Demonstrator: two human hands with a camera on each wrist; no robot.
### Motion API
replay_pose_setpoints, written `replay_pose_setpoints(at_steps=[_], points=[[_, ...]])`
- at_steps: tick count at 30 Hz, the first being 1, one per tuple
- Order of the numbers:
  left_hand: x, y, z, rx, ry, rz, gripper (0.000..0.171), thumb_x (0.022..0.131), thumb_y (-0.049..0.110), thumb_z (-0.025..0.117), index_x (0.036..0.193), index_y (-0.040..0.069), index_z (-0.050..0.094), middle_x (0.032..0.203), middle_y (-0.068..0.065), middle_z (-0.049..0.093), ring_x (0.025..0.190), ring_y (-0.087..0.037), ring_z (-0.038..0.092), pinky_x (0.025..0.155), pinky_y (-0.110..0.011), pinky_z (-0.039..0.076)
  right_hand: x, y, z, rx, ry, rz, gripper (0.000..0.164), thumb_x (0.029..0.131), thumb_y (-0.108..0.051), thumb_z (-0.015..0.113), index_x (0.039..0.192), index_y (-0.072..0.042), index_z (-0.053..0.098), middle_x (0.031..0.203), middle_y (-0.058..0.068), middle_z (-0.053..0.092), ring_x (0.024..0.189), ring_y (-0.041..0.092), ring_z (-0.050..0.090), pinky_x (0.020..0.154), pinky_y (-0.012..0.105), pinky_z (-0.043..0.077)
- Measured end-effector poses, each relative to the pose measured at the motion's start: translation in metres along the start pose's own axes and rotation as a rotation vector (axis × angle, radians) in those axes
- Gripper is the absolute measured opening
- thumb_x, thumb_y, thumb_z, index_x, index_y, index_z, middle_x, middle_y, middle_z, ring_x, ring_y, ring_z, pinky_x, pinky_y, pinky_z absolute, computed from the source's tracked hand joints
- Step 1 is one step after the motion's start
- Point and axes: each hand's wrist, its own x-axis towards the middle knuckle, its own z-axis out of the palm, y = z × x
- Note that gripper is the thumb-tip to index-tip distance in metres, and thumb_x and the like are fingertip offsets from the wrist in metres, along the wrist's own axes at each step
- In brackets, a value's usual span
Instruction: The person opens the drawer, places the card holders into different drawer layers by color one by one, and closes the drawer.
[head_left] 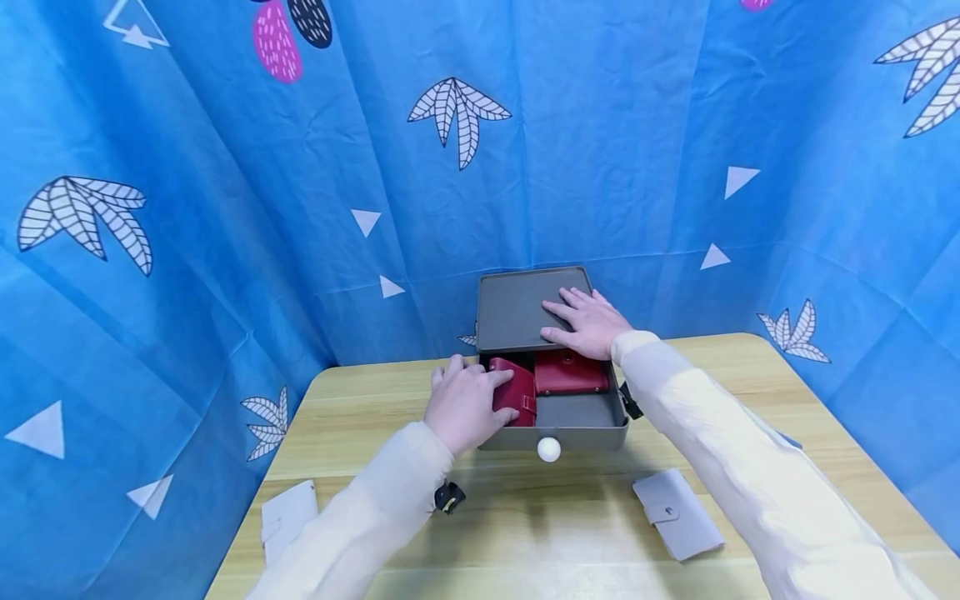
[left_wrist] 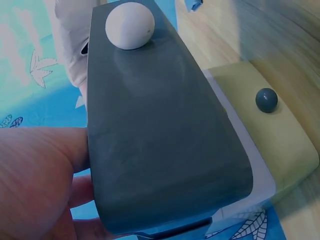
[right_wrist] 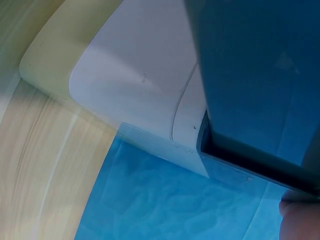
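A grey drawer [head_left: 585, 439] with a round white knob [head_left: 549, 450] stands pulled out from under a flat grey top [head_left: 513, 308]. Inside it are two red wallet-like cases: one with a strap [head_left: 517, 400] at the left, slightly askew, another [head_left: 573, 371] towards the back right. My left hand [head_left: 467, 404] reaches over the drawer's left edge, its index finger and thumb touching the face of the left case. Spread fingers of my right hand [head_left: 588, 325] rest on the grey top. In the left wrist view, the drawer front [left_wrist: 160, 125] hides part of the left fingers.
White [right_wrist: 135, 75] and yellow-green [left_wrist: 250, 105] drawers lie below the grey one; the yellow-green has a dark knob [left_wrist: 266, 100]. A white case [head_left: 291, 518] lies at the table's left, a pale strapped one [head_left: 682, 521] front right. Behind hangs a blue curtain [head_left: 615, 167].
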Motion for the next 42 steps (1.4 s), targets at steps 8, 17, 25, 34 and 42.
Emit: replay_pose_setpoints(at_steps=[8, 17, 25, 34, 42], points=[[-0.001, 0.000, 0.001, 0.071, -0.019, -0.005, 0.057, 0.082, 0.051, 0.070, 0.132, 0.028, 0.061, 0.109, -0.007, 0.071, 0.114, -0.036, 0.054, 0.100, -0.070, 0.027, -0.001, -0.002, -0.001, 0.008, -0.007, 0.000, 0.073, 0.093, -0.067, 0.036, 0.150, -0.022, 0.035, 0.157, 0.015, 0.023, 0.146, 0.031, 0.014, 0.116, 0.050, 0.002], [-0.002, 0.004, 0.000, 0.138, -0.021, 0.042, 0.048, 0.087, 0.048, 0.065, 0.126, 0.019, 0.066, 0.116, -0.010, 0.068, 0.119, -0.041, 0.050, 0.100, -0.068, 0.031, -0.001, -0.003, 0.000, 0.003, -0.009, 0.005, 0.074, 0.093, -0.067, 0.037, 0.150, -0.022, 0.035, 0.157, 0.015, 0.023, 0.145, 0.032, 0.014, 0.116, 0.052, 0.004], [-0.001, 0.001, 0.005, 0.098, -0.039, 0.017, 0.038, 0.089, 0.048, 0.062, 0.110, 0.019, 0.074, 0.109, -0.004, 0.071, 0.109, -0.034, 0.053, 0.102, -0.068, 0.027, 0.000, -0.003, 0.000, -0.002, 0.002, 0.002, 0.074, 0.092, -0.068, 0.037, 0.150, -0.021, 0.036, 0.156, 0.015, 0.024, 0.145, 0.032, 0.014, 0.116, 0.051, 0.004], [-0.006, -0.010, 0.007, -0.022, 0.088, 0.083, 0.041, 0.089, 0.043, 0.065, 0.120, 0.016, 0.069, 0.118, -0.009, 0.066, 0.114, -0.032, 0.054, 0.101, -0.056, 0.038, 0.001, -0.004, 0.000, 0.002, -0.006, 0.002, 0.073, 0.093, -0.067, 0.037, 0.151, -0.022, 0.034, 0.157, 0.015, 0.023, 0.145, 0.031, 0.013, 0.116, 0.051, 0.003], [-0.024, -0.012, 0.004, -0.206, 0.305, 0.139, 0.035, 0.087, 0.035, 0.069, 0.112, 0.010, 0.072, 0.109, -0.006, 0.067, 0.103, -0.023, 0.056, 0.089, -0.038, 0.048, 0.001, -0.002, 0.001, 0.008, -0.011, 0.008, 0.077, 0.091, -0.071, 0.035, 0.151, -0.022, 0.034, 0.157, 0.015, 0.022, 0.146, 0.032, 0.012, 0.116, 0.051, 0.002]])
